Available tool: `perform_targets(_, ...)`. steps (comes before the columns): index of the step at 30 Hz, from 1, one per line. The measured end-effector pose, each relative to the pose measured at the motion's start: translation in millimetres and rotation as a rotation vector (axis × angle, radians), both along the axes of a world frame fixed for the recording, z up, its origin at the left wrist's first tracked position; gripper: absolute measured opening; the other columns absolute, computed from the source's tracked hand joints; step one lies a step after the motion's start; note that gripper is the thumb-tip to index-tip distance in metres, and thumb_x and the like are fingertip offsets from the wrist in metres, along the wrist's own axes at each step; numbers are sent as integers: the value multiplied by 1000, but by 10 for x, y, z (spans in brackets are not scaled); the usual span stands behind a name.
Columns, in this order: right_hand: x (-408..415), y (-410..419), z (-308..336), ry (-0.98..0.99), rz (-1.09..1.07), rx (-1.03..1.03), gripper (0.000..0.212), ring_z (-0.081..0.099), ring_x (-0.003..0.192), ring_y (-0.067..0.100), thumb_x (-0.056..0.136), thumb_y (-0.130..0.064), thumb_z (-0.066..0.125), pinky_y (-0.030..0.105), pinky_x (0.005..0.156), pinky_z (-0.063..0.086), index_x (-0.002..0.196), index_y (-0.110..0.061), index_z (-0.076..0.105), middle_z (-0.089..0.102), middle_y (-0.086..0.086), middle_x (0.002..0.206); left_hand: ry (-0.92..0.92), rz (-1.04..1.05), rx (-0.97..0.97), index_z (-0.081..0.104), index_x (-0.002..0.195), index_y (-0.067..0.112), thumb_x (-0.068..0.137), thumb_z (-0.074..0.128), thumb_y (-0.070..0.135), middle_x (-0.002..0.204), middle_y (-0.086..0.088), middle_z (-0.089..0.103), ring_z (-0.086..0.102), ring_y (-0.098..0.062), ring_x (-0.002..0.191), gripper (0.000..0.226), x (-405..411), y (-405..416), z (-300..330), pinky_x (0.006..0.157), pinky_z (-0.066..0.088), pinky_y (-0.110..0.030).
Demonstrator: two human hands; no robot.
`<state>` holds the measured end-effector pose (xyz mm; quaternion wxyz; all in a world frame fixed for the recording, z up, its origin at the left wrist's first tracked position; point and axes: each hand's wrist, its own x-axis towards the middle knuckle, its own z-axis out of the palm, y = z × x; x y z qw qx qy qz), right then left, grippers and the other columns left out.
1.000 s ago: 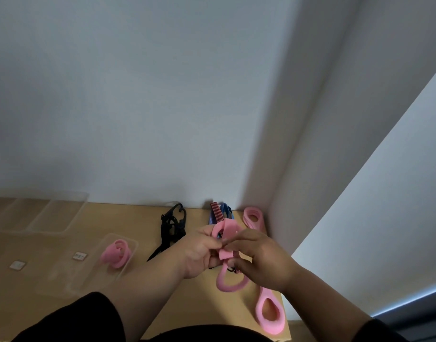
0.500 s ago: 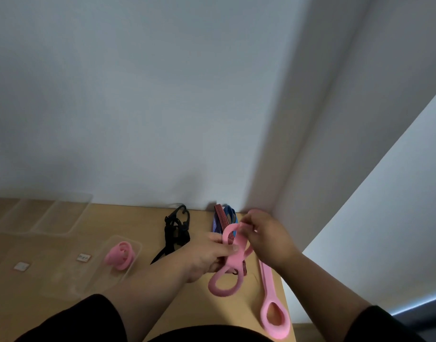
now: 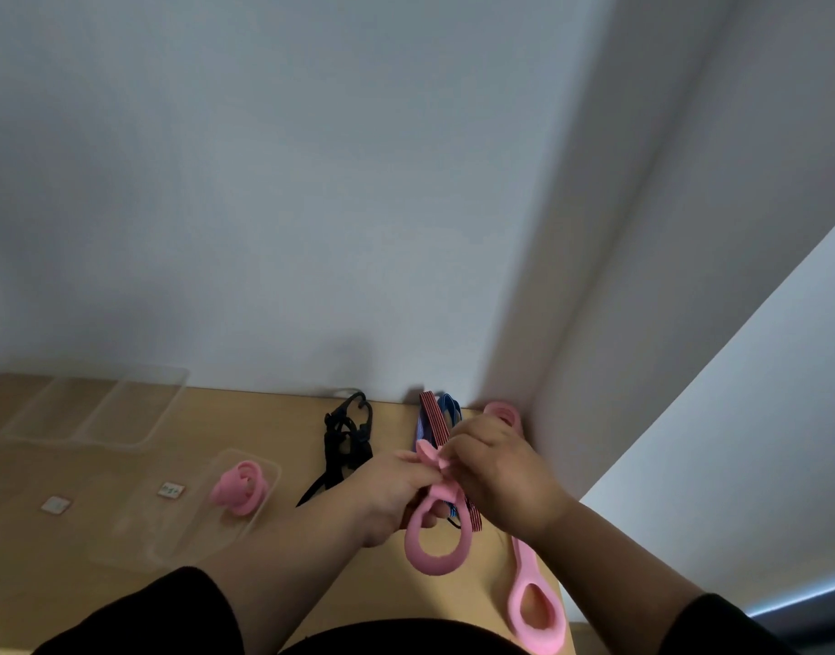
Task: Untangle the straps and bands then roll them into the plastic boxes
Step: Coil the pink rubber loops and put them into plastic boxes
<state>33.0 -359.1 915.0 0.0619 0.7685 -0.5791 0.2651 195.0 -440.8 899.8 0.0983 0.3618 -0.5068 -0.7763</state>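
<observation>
Both hands held the pink band above the wooden table nr the rt wall: left hand & right hand each pinched its folded top, its loop hanging below. A rolled pink band sat in a clear plastic box to the left; black straps & striped bands lay by the back wall.

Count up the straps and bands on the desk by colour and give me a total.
Pink: 3, the band both hands pinch, the long band lying at right, and the rolled one in a clear box.
Black: 1, tangled strap.
Red striped: 1.
Blue striped: 1.
Total: 6.
</observation>
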Motion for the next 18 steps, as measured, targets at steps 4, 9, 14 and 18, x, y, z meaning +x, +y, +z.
perform_targets(4, -5, 18, 9, -64, 48, 19, 11, 60, 88, 18, 88, -23, 65, 29, 77, 48, 89, -14, 71, 65, -2, 95, 79, -22, 96, 72, 87, 4, 92, 60, 0, 76, -16, 67, 62, -23, 65, 13, 42, -17, 45, 55, 50, -28)
perform_targets(9, -37, 51, 66, -65, 87, 45, 22, 61, 94, 16, 92, -29, 63, 26, 83, 49, 98, -13, 76, 67, 0, 100, 154, -84, 284, 70, 98, -2, 81, 52, 13, 91, -20, 69, 67, -27, 76, 29, 136, -53, 60, 72, 56, -33)
perform_targets(14, 21, 129, 93, -116, 130, 142, 37, 60, 102, 19, 105, -36, 45, 36, 89, 50, 112, -12, 72, 67, 1, 110, 167, -21, 263, 71, 107, 5, 88, 60, 41, 99, -18, 72, 71, -30, 89, 42, 162, -41, -23, 82, 59, -37)
perform_targets(18, 0, 176, 84, -225, 114, 261, 28, 59, 112, 13, 100, -22, 53, 39, 94, 50, 128, -19, 59, 64, -8, 122, 180, 43, 249, 71, 108, 1, 84, 67, 36, 93, -15, 71, 69, -26, 84, 43, 199, -51, -70, 82, 57, -37)
